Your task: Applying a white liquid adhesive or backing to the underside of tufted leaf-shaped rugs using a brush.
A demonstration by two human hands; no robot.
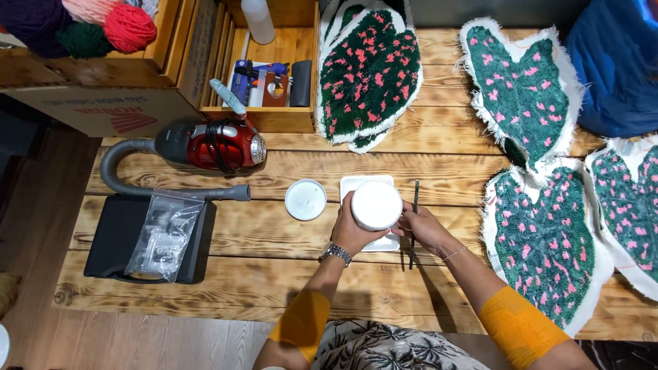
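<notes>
- I see my left hand (351, 231) wrapped around the side of a round white jar (376, 205), fingers curled close on it, wrist bent inward, a metal watch (335, 253) on that wrist.
- The jar is held over a white rectangular tray (356, 183) that lies on the wooden table (274, 233); I cannot tell whether the jar's base touches the tray.
- My right hand (426, 229) comes in from the right, fingers pinched narrow on a thin dark brush (414, 223), which stands roughly upright in view just beside the jar.
- Both forearms reach forward from the bottom edge, elbows apart, with orange sleeves (517, 322) at the upper arms.
- A round white lid (306, 199) lies flat on the table just left of the tray.
- Further left sit a red handheld vacuum (219, 145) and a black case (120, 236) with a clear bag on it.
- Green tufted leaf pieces (541, 236) with pink spots lie to my right.
</notes>
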